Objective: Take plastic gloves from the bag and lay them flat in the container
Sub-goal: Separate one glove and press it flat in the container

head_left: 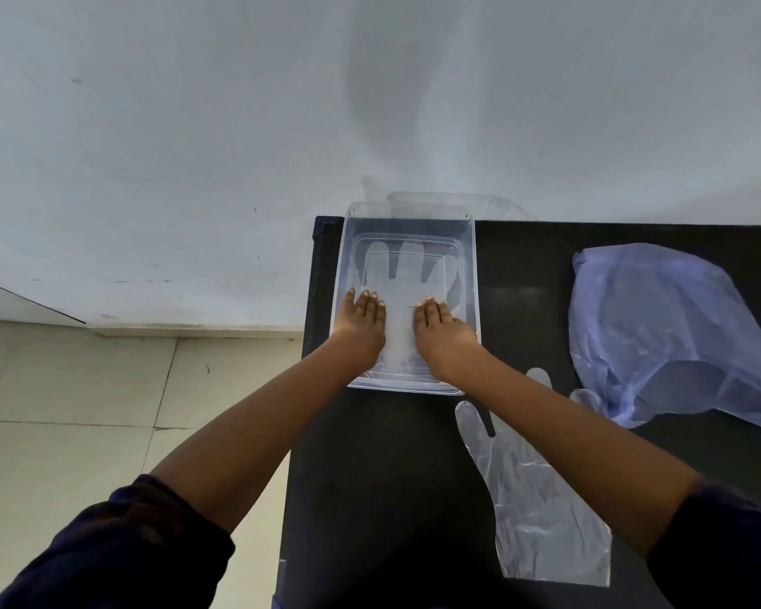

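Soft, dim daylight fills the scene with a cool bluish cast. A broad, faint shadow spreads up the wall above the clear container. The black bench reads nearly featureless, with a weak glare patch right of the container. Wide-angle distortion bends the edges, and the sleeves blur.

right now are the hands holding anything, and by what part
Nothing is gripped. The left hand and right hand lie flat, palms down, pressing the cuff end of the glove inside the clear container.
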